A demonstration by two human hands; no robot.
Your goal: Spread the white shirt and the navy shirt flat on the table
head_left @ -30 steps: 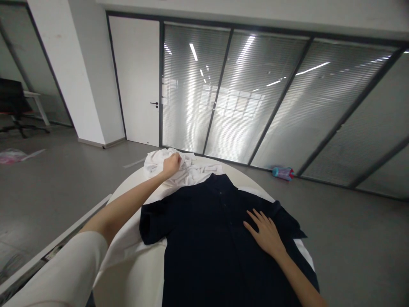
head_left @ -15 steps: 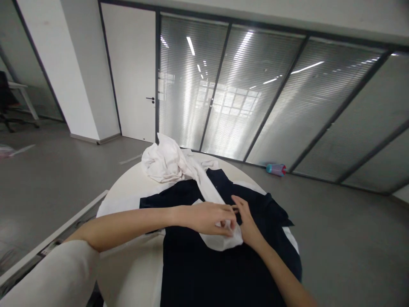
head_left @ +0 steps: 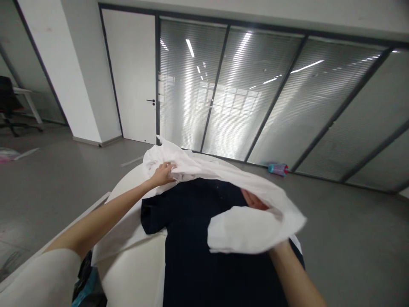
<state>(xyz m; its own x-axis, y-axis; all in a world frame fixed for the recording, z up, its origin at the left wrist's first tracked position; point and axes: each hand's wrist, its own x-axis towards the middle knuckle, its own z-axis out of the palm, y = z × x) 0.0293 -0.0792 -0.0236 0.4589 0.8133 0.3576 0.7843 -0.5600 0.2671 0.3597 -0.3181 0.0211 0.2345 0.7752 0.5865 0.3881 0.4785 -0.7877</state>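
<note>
A dark navy short-sleeved shirt (head_left: 194, 238) lies spread out on a round, pale table (head_left: 131, 273). Above its collar end stretches a long white cloth (head_left: 220, 170), bunched up on the left and drawn out to the right. My left hand (head_left: 163, 174) grips the bunched part, fingers curled into its folds. Over the shirt's right side, my right hand (head_left: 254, 200) holds the cloth's other end. That end loops loosely around the hand and hides most of it; only part of the fingers shows. The cloth there is blurred by motion.
White cloth also lies under the navy shirt along the table's left side. A blue and red patterned cylinder (head_left: 277, 169) lies on the floor by the glass partition (head_left: 236, 98). A white door (head_left: 131, 72) and an office chair (head_left: 11, 106) are farther off.
My hands were close together over the navy shirt at the cloth's end. The left has moved away to the bunched part; the right has carried the end rightward, stretching the cloth.
</note>
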